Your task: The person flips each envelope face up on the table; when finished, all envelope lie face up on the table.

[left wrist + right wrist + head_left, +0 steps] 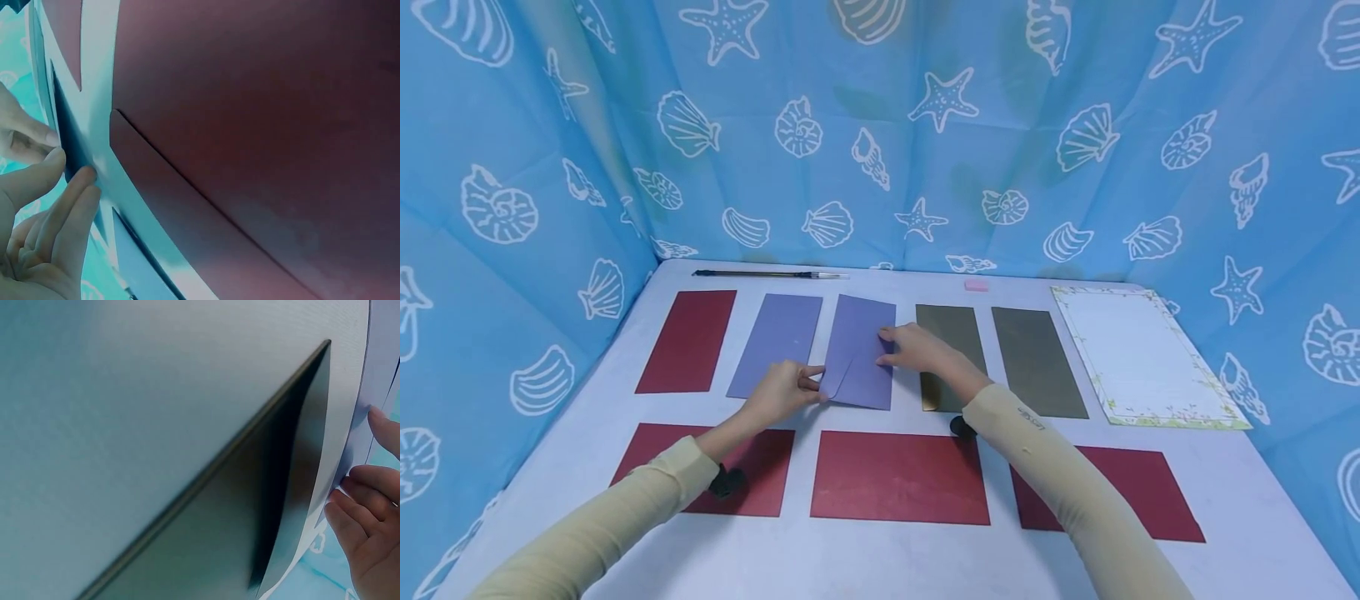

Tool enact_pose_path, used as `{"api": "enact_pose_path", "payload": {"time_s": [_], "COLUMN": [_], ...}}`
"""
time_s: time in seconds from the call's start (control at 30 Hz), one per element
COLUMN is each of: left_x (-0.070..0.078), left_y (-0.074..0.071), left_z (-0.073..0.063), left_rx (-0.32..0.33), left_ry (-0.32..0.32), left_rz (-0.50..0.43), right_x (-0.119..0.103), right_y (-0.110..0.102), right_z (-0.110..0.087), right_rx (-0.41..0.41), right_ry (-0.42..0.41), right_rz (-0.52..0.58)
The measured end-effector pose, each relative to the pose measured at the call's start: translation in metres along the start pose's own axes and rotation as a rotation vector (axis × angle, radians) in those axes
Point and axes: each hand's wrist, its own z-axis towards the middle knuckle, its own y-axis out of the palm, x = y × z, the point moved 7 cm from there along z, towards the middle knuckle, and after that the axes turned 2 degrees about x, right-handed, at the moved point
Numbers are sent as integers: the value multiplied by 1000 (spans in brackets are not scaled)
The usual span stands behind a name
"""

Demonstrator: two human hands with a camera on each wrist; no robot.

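Observation:
A purple envelope point(861, 354), its flap seam facing up, lies between both hands near the middle of the table. At its lower left edge, my left hand point(781, 392) pinches the paper between thumb and fingers. My right hand point(917, 346) holds the right edge, thumb above and fingertips along the side. The envelope's near end looks slightly raised over the white table. In the right wrist view, the thumb and fingers of the right hand point(369, 506) meet the purple edge. A second purple envelope point(778, 337) lies flat just left, partly behind the left hand.
Dark gold envelopes point(1037, 358) lie to the right, one under the right forearm. Red envelopes point(898, 479) line the front, another point(688, 342) lies far left. A brush point(760, 274), a pink eraser point(976, 285) and floral-bordered paper point(1150, 358) sit toward the back and right.

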Motion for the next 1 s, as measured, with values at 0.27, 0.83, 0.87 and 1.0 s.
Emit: {"api": "enact_pose_path", "payload": {"time_s": [0.27, 0.83, 0.87, 1.0], "left_x": [3, 16, 15, 16], "left_y": [-2, 15, 16, 18], "left_z": [-2, -16, -16, -13], "left_rx": [5, -187, -190, -192], "left_ry": [87, 409, 401, 391], "left_rz": [51, 270, 265, 257], "right_x": [2, -16, -15, -13], "right_y": [-2, 5, 5, 6], "right_z": [-6, -32, -31, -30], "right_rx": [26, -15, -16, -16], "right_ry": [-30, -143, -142, -147], "right_rz": [20, -4, -4, -13]}}
